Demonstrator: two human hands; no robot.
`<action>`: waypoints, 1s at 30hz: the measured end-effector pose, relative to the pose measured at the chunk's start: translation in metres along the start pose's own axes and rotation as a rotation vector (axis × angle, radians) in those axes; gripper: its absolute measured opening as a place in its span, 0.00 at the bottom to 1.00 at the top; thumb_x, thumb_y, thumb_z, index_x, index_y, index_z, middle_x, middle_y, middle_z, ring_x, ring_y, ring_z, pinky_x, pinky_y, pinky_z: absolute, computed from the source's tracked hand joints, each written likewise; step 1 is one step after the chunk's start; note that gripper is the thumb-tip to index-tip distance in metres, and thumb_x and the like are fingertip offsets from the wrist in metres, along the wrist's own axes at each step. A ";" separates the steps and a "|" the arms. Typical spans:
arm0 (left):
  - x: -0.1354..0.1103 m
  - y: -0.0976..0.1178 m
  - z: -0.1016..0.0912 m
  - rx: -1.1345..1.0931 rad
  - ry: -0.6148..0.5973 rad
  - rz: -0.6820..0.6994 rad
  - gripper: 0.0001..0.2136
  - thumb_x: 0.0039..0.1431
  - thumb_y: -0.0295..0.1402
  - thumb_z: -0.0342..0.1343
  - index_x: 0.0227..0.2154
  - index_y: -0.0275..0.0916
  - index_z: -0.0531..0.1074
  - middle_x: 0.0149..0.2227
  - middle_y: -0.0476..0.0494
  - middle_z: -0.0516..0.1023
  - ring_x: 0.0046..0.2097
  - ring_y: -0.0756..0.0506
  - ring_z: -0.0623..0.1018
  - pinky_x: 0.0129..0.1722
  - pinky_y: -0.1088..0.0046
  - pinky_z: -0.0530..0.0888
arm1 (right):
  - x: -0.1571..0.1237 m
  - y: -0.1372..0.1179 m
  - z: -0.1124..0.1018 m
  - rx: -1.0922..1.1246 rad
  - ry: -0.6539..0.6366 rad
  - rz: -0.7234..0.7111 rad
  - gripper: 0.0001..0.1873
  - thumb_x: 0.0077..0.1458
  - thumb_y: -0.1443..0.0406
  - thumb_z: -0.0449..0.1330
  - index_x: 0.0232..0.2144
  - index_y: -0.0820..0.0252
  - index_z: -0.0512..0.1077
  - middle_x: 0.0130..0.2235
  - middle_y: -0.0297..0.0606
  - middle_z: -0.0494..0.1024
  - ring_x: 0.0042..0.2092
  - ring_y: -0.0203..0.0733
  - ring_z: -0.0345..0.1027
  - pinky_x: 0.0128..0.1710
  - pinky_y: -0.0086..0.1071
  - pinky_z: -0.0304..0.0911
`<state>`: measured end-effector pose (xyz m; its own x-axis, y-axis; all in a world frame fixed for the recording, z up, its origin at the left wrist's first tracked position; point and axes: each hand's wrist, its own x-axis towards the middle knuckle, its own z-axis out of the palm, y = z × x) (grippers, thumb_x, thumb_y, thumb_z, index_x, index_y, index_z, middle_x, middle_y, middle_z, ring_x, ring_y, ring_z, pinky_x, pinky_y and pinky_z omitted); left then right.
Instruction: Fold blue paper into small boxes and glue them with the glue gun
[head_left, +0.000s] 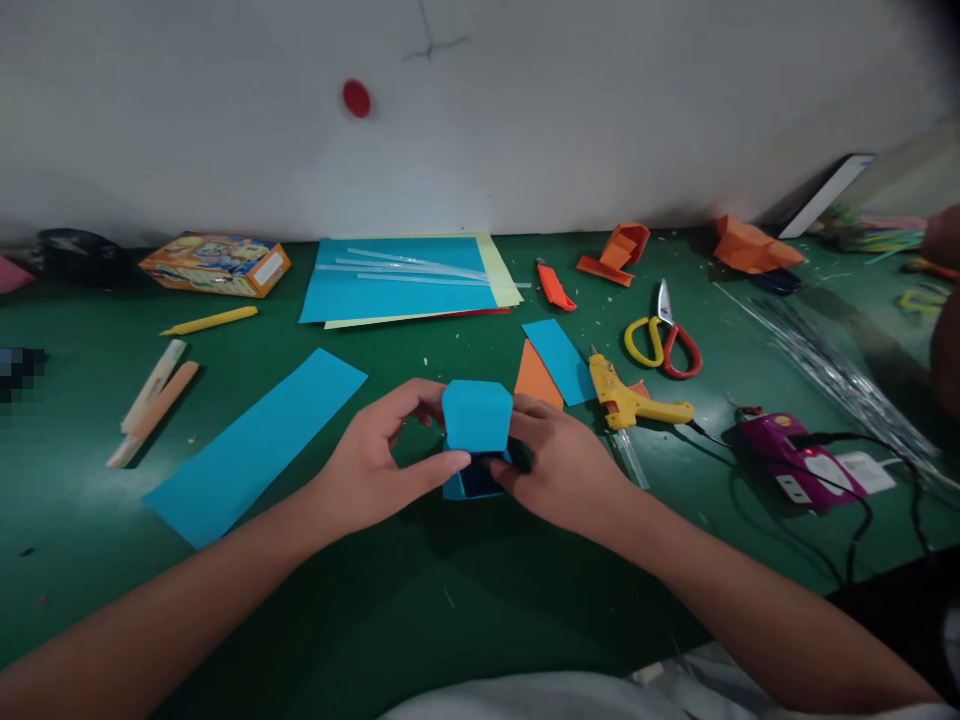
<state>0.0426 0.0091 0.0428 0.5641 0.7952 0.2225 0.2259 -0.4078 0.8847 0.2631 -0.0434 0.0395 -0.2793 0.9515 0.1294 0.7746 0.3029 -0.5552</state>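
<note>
Both my hands hold a small blue paper box [477,418] just above the green table [420,600]. My left hand [375,465] pinches its left side, thumb under the near edge and fingers curled behind. From the right, my right hand [559,465] grips the box, its fingers closed on the lower part. The box's folded top flap faces me and its dark inside shows below.
A long blue paper strip [255,447] lies to the left. Blue and orange scraps [551,365], a yellow glue gun [630,400], scissors [664,345] and a purple device with cables [795,465] lie to the right. Paper sheets with glue sticks [405,280] and an orange box [214,262] lie behind.
</note>
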 end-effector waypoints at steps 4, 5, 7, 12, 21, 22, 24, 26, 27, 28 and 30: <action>-0.001 -0.006 -0.001 -0.015 0.017 -0.064 0.18 0.55 0.40 0.65 0.48 0.47 0.72 0.44 0.43 0.78 0.47 0.39 0.78 0.46 0.57 0.77 | -0.004 -0.003 -0.007 0.137 -0.025 0.079 0.18 0.57 0.65 0.61 0.50 0.55 0.67 0.46 0.40 0.78 0.41 0.46 0.73 0.34 0.35 0.64; -0.002 -0.007 -0.001 -0.011 0.019 -0.072 0.18 0.55 0.41 0.65 0.48 0.48 0.72 0.44 0.43 0.78 0.47 0.38 0.78 0.47 0.57 0.78 | -0.005 -0.002 -0.008 0.180 -0.029 0.084 0.18 0.58 0.64 0.61 0.51 0.54 0.66 0.46 0.39 0.79 0.41 0.45 0.73 0.35 0.35 0.65; -0.004 -0.008 -0.002 0.002 0.027 -0.082 0.18 0.55 0.41 0.65 0.48 0.49 0.72 0.44 0.44 0.78 0.46 0.39 0.78 0.46 0.57 0.78 | -0.007 0.000 -0.011 0.217 -0.004 0.051 0.18 0.58 0.65 0.60 0.51 0.54 0.65 0.47 0.39 0.78 0.44 0.45 0.73 0.40 0.36 0.67; -0.008 -0.006 -0.002 0.028 0.052 -0.094 0.17 0.56 0.41 0.64 0.48 0.48 0.71 0.43 0.45 0.78 0.45 0.39 0.79 0.46 0.59 0.78 | -0.008 0.009 -0.021 0.071 0.167 -0.214 0.06 0.59 0.65 0.59 0.41 0.56 0.71 0.49 0.44 0.76 0.52 0.50 0.69 0.51 0.44 0.64; -0.009 0.000 -0.001 0.086 0.052 -0.112 0.17 0.56 0.42 0.63 0.47 0.49 0.71 0.41 0.45 0.78 0.42 0.39 0.79 0.42 0.59 0.77 | -0.009 0.010 -0.013 -0.222 -0.129 -0.382 0.21 0.63 0.50 0.57 0.44 0.57 0.81 0.58 0.50 0.70 0.65 0.65 0.51 0.60 0.58 0.56; -0.009 0.000 -0.001 0.078 0.052 -0.112 0.17 0.56 0.42 0.63 0.47 0.49 0.71 0.41 0.45 0.78 0.42 0.40 0.79 0.42 0.59 0.77 | -0.009 0.009 -0.012 -0.231 -0.141 -0.377 0.22 0.64 0.49 0.56 0.44 0.57 0.81 0.58 0.50 0.70 0.65 0.65 0.51 0.60 0.58 0.57; -0.009 0.000 0.000 0.065 0.052 -0.114 0.16 0.56 0.42 0.63 0.47 0.49 0.71 0.40 0.45 0.78 0.42 0.40 0.79 0.42 0.58 0.77 | -0.009 0.007 -0.010 -0.251 -0.141 -0.371 0.23 0.64 0.48 0.55 0.44 0.57 0.81 0.58 0.50 0.71 0.65 0.66 0.52 0.59 0.59 0.56; -0.009 -0.001 0.000 0.054 0.049 -0.117 0.16 0.56 0.43 0.63 0.47 0.49 0.71 0.40 0.45 0.78 0.42 0.40 0.78 0.42 0.58 0.77 | -0.008 0.006 -0.010 -0.277 -0.141 -0.362 0.24 0.64 0.48 0.54 0.42 0.57 0.82 0.57 0.50 0.71 0.64 0.66 0.52 0.59 0.59 0.56; -0.009 -0.001 0.000 0.050 0.047 -0.119 0.17 0.56 0.43 0.63 0.47 0.48 0.72 0.41 0.44 0.78 0.42 0.40 0.78 0.42 0.58 0.77 | -0.008 0.005 -0.010 -0.286 -0.146 -0.359 0.24 0.65 0.48 0.54 0.42 0.56 0.82 0.57 0.50 0.71 0.64 0.66 0.52 0.59 0.59 0.56; -0.009 0.000 0.000 0.047 0.046 -0.122 0.17 0.56 0.43 0.63 0.47 0.48 0.71 0.41 0.44 0.78 0.42 0.40 0.78 0.42 0.59 0.77 | -0.008 0.004 -0.011 -0.290 -0.152 -0.359 0.24 0.65 0.48 0.53 0.42 0.56 0.82 0.57 0.50 0.71 0.64 0.66 0.53 0.58 0.58 0.57; -0.008 0.000 0.001 0.036 0.046 -0.128 0.17 0.57 0.42 0.63 0.48 0.46 0.71 0.42 0.44 0.77 0.43 0.40 0.78 0.43 0.59 0.78 | -0.007 0.003 -0.012 -0.291 -0.168 -0.362 0.24 0.66 0.48 0.53 0.42 0.56 0.82 0.56 0.50 0.72 0.64 0.65 0.53 0.58 0.57 0.58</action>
<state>0.0384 0.0023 0.0405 0.4920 0.8611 0.1281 0.3223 -0.3168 0.8921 0.2742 -0.0484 0.0466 -0.6288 0.7675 0.1242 0.7305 0.6379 -0.2436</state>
